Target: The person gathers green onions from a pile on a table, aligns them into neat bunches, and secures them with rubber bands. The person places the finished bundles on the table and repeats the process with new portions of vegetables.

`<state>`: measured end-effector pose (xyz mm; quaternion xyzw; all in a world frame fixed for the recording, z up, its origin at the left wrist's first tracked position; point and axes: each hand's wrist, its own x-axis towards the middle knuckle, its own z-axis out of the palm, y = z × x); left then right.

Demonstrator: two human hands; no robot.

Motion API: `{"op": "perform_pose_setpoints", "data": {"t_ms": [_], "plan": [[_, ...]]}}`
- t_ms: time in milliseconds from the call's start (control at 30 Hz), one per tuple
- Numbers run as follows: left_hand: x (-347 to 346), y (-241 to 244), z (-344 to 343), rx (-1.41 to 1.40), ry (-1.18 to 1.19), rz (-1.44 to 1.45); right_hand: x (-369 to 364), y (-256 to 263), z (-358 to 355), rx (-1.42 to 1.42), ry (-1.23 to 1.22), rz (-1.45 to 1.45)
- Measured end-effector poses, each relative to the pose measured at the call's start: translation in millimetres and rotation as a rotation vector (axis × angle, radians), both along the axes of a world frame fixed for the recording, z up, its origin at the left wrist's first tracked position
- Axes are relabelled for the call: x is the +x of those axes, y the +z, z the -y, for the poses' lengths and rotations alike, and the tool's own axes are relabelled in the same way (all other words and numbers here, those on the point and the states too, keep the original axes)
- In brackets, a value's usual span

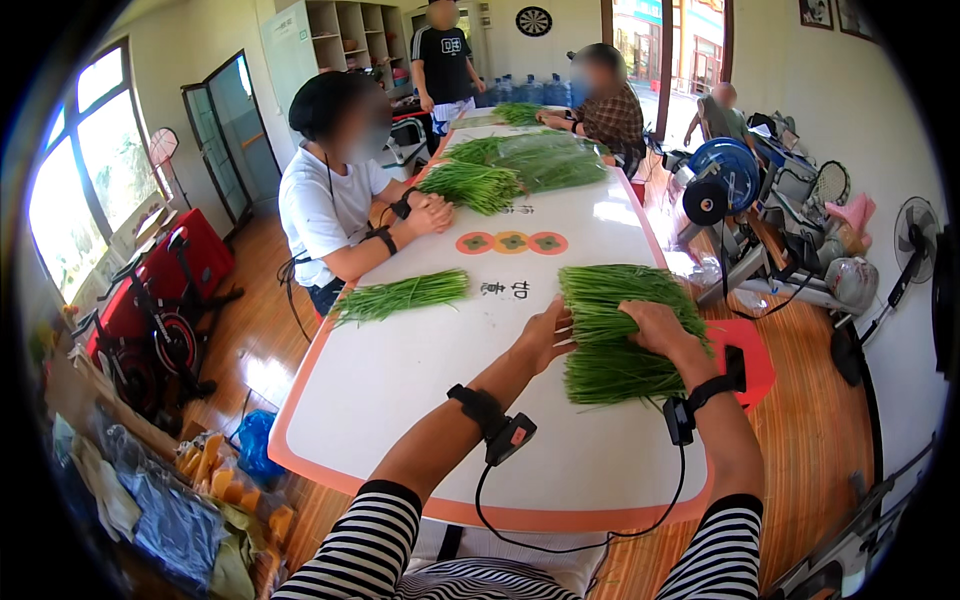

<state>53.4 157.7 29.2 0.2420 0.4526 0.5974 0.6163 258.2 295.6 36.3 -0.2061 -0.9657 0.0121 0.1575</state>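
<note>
Two thick bundles of long green stalks, apparently garlic chives, lie side by side at the right of the white table (420, 420). My left hand (547, 334) is at the cut ends of the farther bundle (600, 300), its fingers spread against or just beside them. My right hand (656, 330) rests on the same bundle, thumb and fingers on the stalks near where the two bundles meet; whether it grips them I cannot tell. The nearer bundle (615, 375) lies below my right hand. A smaller, thinner bundle (405, 292) lies at the table's left edge. Both wrists wear black straps with wired boxes.
A person in a white shirt (337, 202) sits at the left, hands clasped on the table. More greens (472, 184), partly under clear plastic (555, 161), lie beyond. Another person (611, 105) handles greens at the far end. A red stool (742, 352) stands by the right edge.
</note>
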Motion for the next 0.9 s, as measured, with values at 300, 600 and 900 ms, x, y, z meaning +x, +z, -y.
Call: {"op": "perform_pose_setpoints", "data": {"t_ms": [300,600,900], "plan": [[-10,-15,7,-0.001,-0.036,0.059,-17,4,5,0.161,-0.088,0.293],[-6,-8,7,0.069,-0.033,0.111,-25,27,12,0.201,-0.264,0.551],[1,3,20,0.11,-0.059,0.108,-12,66,55,0.019,-0.304,0.524]]}}
